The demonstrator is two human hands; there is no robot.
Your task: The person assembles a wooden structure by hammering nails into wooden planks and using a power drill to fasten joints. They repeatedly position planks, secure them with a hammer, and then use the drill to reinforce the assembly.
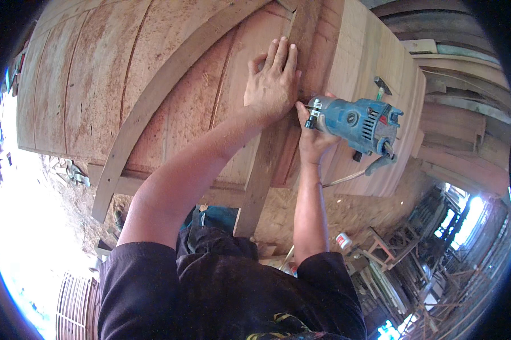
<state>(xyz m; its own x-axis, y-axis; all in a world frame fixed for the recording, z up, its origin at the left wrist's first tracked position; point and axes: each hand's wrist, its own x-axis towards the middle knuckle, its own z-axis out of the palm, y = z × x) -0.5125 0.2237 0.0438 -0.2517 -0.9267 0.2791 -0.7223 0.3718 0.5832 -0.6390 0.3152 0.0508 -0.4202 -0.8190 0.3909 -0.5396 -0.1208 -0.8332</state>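
A blue trim router lies on its side in my right hand, which is wrapped round its base end. The base points left, close to a straight wooden batten. My left hand rests flat on that batten and the board beside it, fingers stretched out and slightly apart. Under both hands spreads a large wooden panel of joined boards, dusted with reddish sawdust on its left part. Across it runs a curved wooden strip. The router's bit is hidden.
A hammer lies on the pale boards past the router. The router's cord trails over the panel's near edge. Stacked planks stand at the right. Below are a white container and wooden frames on the dirt floor.
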